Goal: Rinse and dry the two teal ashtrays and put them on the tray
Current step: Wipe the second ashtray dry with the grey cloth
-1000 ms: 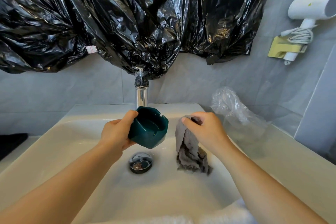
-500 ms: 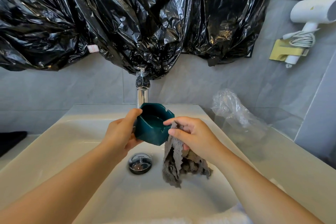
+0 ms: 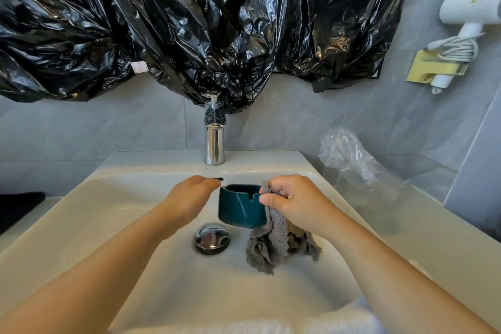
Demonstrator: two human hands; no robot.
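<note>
**Cloth met ashtray just behind the drain**

Your right hand (image 3: 292, 202) had its fingers curled round the grey cloth (image 3: 273, 241), pinching a fold of it against the right wall of the teal ashtray (image 3: 241, 207). By my reading, that grip put the cloth where the drying had to start. The ashtray stood upright just behind and to the right of the drain stopper (image 3: 212, 238), inside the sink (image 3: 130, 198), probably so that drips fell into the basin rather than onto the counter. Whether it rested on the basin slope or hung from your grip, I could not tell. The rest of the cloth trailed loose to the right of the drain stopper.

Your left hand (image 3: 192, 198) lay behind and left of the drain stopper, fingers straight and holding nothing, tips close to the ashtray's left corner — touching or not, I could not say. I judged it was placed there to steady the piece. Drying looked barely begun; the second ashtray and the tray were out of view.
</note>
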